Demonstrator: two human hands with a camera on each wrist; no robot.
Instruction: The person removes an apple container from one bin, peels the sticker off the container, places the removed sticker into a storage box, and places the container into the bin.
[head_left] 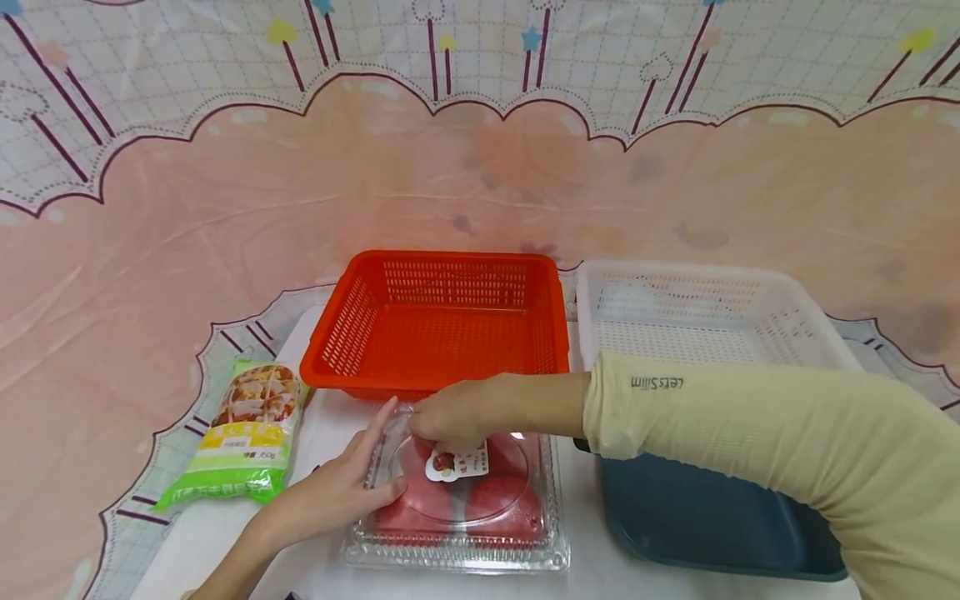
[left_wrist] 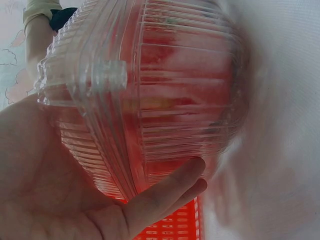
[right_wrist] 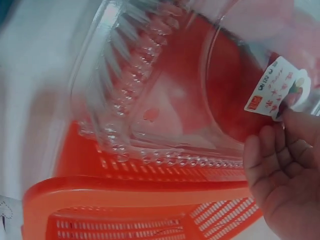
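A clear plastic clamshell box (head_left: 517, 550) with large red rounded contents lies at the front middle in the head view. A white, fruit-printed label (head_left: 471, 463) sits on its lid. My right hand (head_left: 453, 410) reaches over the lid with curled fingers. In the right wrist view, its thumb and fingertips pinch the edge of the label (right_wrist: 272, 90). My left hand (head_left: 337, 492) steadies the box's left side, thumb on the lid. Straight fingers (left_wrist: 165, 192) of that hand lie along the ribbed side wall in the left wrist view.
A red perforated basket (head_left: 435, 383) stands right behind the box. To the right are a white perforated basket (head_left: 705, 271) and a dark teal tub (head_left: 705, 517), partly behind my right sleeve. A green and yellow food packet (head_left: 247, 433) lies at left.
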